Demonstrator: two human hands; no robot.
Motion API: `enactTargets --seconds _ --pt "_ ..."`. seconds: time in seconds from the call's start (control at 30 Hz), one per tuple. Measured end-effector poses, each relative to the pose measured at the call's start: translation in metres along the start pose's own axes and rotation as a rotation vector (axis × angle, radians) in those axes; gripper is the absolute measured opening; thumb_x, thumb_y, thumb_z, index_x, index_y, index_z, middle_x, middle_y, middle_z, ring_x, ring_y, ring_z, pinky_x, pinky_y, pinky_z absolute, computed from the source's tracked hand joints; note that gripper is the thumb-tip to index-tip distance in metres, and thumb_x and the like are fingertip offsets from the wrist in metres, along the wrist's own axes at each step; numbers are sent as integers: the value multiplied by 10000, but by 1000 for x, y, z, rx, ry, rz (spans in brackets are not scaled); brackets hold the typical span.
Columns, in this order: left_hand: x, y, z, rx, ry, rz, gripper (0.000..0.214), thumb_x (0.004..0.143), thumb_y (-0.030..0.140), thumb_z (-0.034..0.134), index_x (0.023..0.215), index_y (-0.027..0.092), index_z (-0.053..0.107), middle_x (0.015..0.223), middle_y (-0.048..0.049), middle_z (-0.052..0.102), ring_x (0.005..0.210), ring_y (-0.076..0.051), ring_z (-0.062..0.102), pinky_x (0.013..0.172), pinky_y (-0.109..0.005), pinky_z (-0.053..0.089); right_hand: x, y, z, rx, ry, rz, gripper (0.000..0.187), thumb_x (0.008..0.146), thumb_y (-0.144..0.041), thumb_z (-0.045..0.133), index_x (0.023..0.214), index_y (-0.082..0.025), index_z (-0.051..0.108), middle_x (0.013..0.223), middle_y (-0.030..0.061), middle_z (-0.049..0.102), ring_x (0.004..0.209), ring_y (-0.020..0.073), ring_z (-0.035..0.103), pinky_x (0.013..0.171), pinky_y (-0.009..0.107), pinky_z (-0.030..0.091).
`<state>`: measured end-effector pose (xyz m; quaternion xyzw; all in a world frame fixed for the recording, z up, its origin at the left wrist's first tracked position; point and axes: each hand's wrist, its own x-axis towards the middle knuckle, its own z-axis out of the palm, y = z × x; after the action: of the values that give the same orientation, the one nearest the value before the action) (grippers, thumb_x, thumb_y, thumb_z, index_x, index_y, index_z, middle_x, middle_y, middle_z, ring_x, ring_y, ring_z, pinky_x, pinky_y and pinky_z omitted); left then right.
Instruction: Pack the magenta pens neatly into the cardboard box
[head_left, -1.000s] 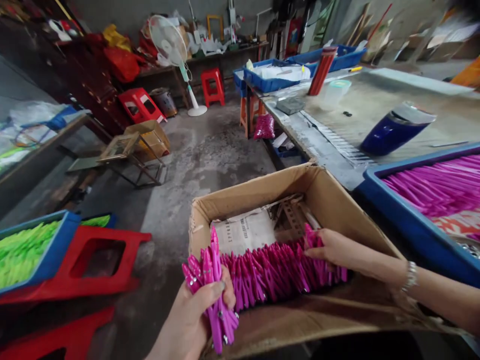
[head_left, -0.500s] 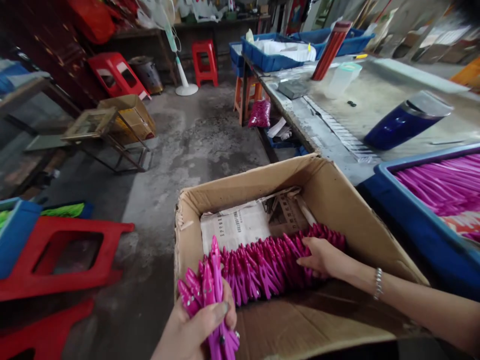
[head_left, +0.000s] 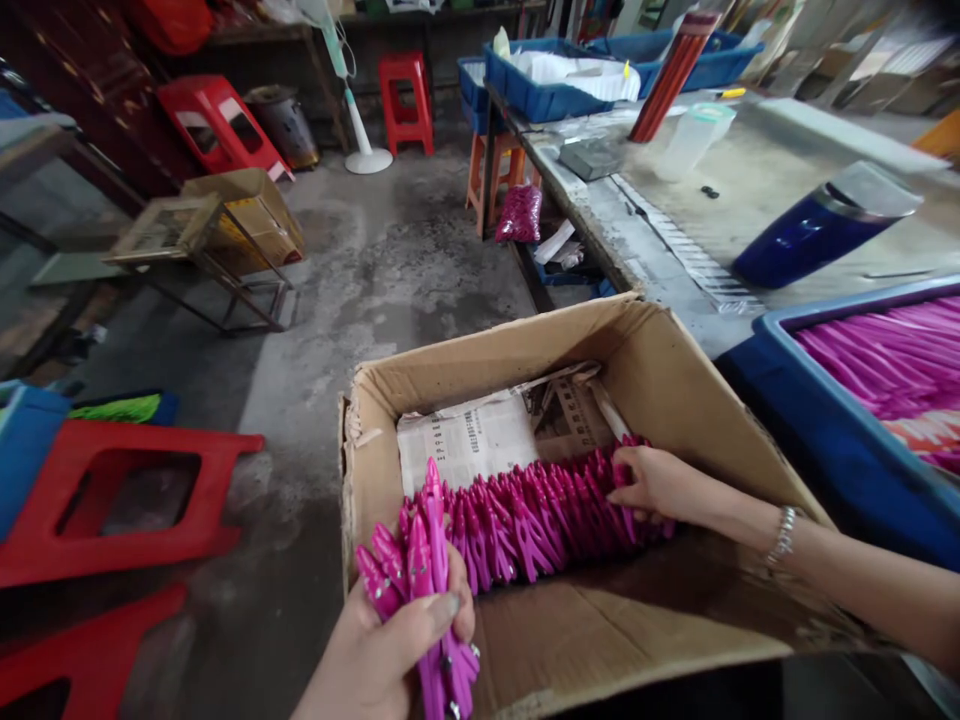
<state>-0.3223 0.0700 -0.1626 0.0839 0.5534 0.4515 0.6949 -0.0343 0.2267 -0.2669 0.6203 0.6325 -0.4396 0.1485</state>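
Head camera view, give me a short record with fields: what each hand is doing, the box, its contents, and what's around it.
left hand: left hand grips a bunch of pink clips at the near left corner of the box
right hand: right hand rests on the row of pink clips inside the box
box: open cardboard box, flaps up
lining: newspaper on the box floor behind the row
right side: blue tray with pink pieces
left side: red stool on the concrete floor

Single head view, looking forward and steeply down, close over cardboard box [head_left: 675, 400]; workshop floor beyond.
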Motion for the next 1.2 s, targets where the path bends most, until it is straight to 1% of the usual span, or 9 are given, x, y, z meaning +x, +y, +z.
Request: enactTargets --seconds 0.17,0.3,0.43,0.53,0.63,0.7,0.97,1.1,1.2 --pt "0 0 0 18 12 3 346 631 403 862 784 159 670 688 -9 586 650 -128 517 599 -252 454 6 7 5 -178 123 -159 309 808 33 616 730 -198 425 524 -78 500 507 133 509 473 221 309" --pt "1 -3 -1 43 30 23 313 667 382 843 806 164 666 686 -11 605 661 -134 534 599 -249 464 8 9 5 -276 118 -246 390 729 49 661 580 -192 393 539 -61 417 549 133 429 535 265 246" --pt "3 -6 0 30 26 10 317 658 347 858 823 151 671 680 -13 630 635 -129 571 572 -230 469 -10 -15 2 -222 89 -286 273 831 -63 592 635 -194 455 563 -19 488 563 151 462 543 274 283" --pt "5 -7 0 18 -30 4 322 630 306 877 810 128 677 707 -21 657 635 -121 608 595 -216 486 -37 -49 7 57 -143 -315 140 934 -290 499 857 -188 556 577 -19 534 521 151 505 490 229 372" --pt "7 -6 2 19 -59 -6 332 629 270 881 852 119 686 770 -34 691 654 -124 640 630 -218 507 -62 -82 19 604 -478 -358 490 835 -608 663 1025 -172 548 653 -10 558 558 143 506 488 203 425" --pt "8 -5 3 31 -88 -3 335 658 243 867 915 121 690 806 -40 707 663 -119 644 638 -218 515 -72 -100 30 838 -547 -391 629 727 -667 784 1024 -159 562 742 15 586 601 130 501 493 186 422" --pt "11 -8 5 58 -170 11 356 735 203 813 1051 115 673 899 -84 736 755 -156 673 735 -270 553 -78 -135 57 1207 -455 -306 514 716 -552 869 882 -173 562 655 -21 561 505 88 457 447 161 353" --pt "12 -9 2 78 -123 -11 393 744 221 809 1097 139 656 1001 -86 721 884 -194 675 766 -308 576 -72 -116 28 1166 -333 -386 480 745 -524 855 862 -173 548 659 -26 555 513 84 458 460 163 369" --pt "11 -8 2 73 -87 -37 382 724 239 824 1054 148 654 945 -61 711 855 -186 680 757 -297 575 -52 -75 -9 691 -39 -500 377 831 -487 764 836 -171 559 631 -13 578 547 127 539 524 207 456"
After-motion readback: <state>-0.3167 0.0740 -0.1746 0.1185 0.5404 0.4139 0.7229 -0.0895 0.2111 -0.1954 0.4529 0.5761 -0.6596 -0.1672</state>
